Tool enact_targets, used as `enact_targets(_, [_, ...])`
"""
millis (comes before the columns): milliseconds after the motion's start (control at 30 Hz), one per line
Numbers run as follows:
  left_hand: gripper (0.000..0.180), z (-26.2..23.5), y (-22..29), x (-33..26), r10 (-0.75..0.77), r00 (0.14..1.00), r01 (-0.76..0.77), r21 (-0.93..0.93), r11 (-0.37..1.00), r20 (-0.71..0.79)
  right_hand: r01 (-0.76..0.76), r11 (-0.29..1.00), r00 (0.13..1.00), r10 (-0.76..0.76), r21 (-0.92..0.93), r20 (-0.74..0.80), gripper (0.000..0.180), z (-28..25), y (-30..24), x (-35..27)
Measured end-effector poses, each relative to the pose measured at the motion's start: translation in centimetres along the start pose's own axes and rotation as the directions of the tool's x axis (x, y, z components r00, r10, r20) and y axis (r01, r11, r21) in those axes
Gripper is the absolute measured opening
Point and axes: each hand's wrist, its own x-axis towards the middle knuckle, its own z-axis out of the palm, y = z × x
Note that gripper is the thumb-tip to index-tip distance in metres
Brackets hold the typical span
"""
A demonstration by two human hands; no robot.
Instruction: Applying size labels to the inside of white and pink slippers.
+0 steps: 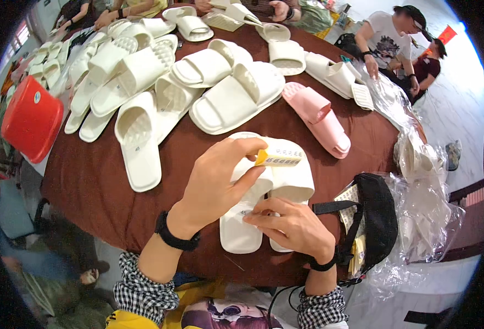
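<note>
A pair of white slippers (241,238) lies on the brown-covered surface (96,192), side by side, toes pointing to twelve o'clock. The left hand (214,178) is above the pair, toward its eleven o'clock, thumb and forefinger narrowed on a small label strip (283,158) with a yellow end; the strip juts out toward three o'clock. The right hand (297,227) is at the pair's five o'clock, its fingers drawn close together and reaching to the left slipper's insole, where the tips sit just beside a small dark mark. Whether they pinch anything there, I cannot tell.

Reckoned from the pair, pink footwear (310,107) lies at one o'clock, and a heap of white slippers (228,104) spreads from ten to twelve. A black bag (382,219) lies open between three and four, near the right hand, with printed sheets (348,203) showing inside. Past it is crumpled clear plastic (426,211). Between nine and ten, beyond the edge, is a red stool (33,120).
</note>
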Motion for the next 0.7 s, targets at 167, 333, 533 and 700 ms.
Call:
enact_targets(167, [0.038,0.3,-0.3,-0.1,0.005,1.0,-0.005,0.02,1.0,0.02,0.013,1.0,0.999,-0.014,-0.02,-0.048,0.032,0.6,0.3,-0.3])
enact_targets(333, [0.035,0.2,-0.3,-0.5,-0.064,0.998,0.064,-0.016,0.998,-0.014,0.056,0.998,0.998,-0.056,-0.007,-0.008,0.03,0.8,0.5,-0.2])
enact_targets(533, [0.036,0.5,0.3,0.2,-0.113,0.993,0.115,-0.075,0.99,0.034,0.041,0.999,0.999,-0.041,0.026,-0.003,0.026,0.0,0.6,-0.9])
enact_targets(700, [0.036,-0.3,0.3,-0.2,-0.14,0.989,0.141,-0.031,0.989,0.051,0.014,1.0,1.0,-0.015,0.012,0.028,0.025,-0.1,0.9,-0.6])
